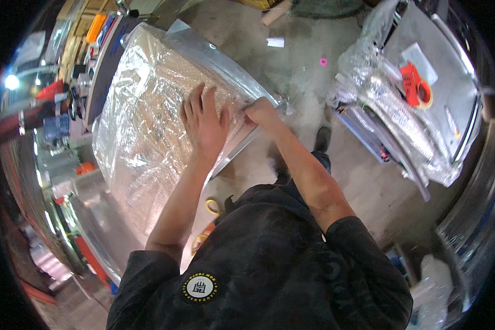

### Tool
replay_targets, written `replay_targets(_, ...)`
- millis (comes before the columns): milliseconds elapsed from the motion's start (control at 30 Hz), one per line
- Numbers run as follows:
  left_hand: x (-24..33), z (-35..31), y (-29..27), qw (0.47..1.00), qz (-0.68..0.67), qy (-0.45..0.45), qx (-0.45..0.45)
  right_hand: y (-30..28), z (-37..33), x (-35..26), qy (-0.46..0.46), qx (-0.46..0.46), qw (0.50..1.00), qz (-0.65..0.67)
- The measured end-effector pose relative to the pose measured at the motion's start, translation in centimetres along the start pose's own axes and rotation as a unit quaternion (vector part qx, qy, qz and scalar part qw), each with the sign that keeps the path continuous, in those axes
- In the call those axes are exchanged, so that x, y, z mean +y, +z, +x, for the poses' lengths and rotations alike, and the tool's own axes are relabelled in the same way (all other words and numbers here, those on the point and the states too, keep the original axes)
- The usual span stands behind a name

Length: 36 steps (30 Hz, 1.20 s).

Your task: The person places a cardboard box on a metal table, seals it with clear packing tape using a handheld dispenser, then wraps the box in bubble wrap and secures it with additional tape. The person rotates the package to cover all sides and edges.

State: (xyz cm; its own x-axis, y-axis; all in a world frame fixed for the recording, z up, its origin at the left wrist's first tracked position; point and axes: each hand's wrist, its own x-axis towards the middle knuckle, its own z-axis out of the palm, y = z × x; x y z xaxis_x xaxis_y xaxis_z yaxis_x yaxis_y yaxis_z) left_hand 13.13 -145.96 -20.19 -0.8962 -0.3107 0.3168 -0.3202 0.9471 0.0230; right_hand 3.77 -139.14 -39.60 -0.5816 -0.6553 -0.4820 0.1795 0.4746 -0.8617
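A large, crinkled sheet of clear plastic wrap covers a tan, flat piece in front of me. My left hand lies over the wrap with its fingers stretched out and holds nothing. At the wrap's right edge, my right hand is closed, its fingers pinching a gathered bit of the plastic; the fingertips are partly hidden. Beyond and under the wrap, a grey metal panel shows along the far right side.
To the right stands a grey-topped surface with bubble wrap, a red tape dispenser and a white sheet. A cluttered bench is at the left. A cardboard tube and paper scrap lie on the floor.
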Motion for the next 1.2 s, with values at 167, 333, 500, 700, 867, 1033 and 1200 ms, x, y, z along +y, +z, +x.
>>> replay_targets(167, 1.0, -8.6, 1.6, 0.992, -0.100, -0.062, -0.051, -2.5, 0.5, -1.9, 0.148, -0.147, 0.971, 0.120)
replay_targets(333, 3.8, -8.4, 2.3, 0.981, -0.155, -0.079, -0.081, -4.0, 1.6, -1.4, 0.154, -0.236, 0.956, 0.082)
replay_targets(500, 1.7, 0.8, 3.0, 0.986, -0.075, -0.088, -0.118, -4.7, 1.0, -0.5, 0.077, -0.316, 0.940, 0.104)
replay_targets(700, 0.9, 2.6, -1.2, 0.983, -0.160, -0.060, -0.069, -19.3, -8.1, -5.6, -0.177, -0.024, 0.967, -0.182)
replay_targets(867, 4.4, -1.6, -1.8, 0.947, -0.282, -0.147, -0.054, -42.8, -13.5, 0.0, 0.051, 0.470, 0.832, -0.289)
replay_targets(1033, 8.6, -4.1, -0.7, 0.917, -0.329, -0.196, -0.113, -47.5, -13.4, 13.5, 0.031, 0.399, 0.789, -0.467)
replay_targets(1200, 9.8, -4.2, -1.9, 0.923, -0.327, -0.120, -0.161, -47.1, -13.4, 17.0, 0.139, 0.449, 0.786, -0.402)
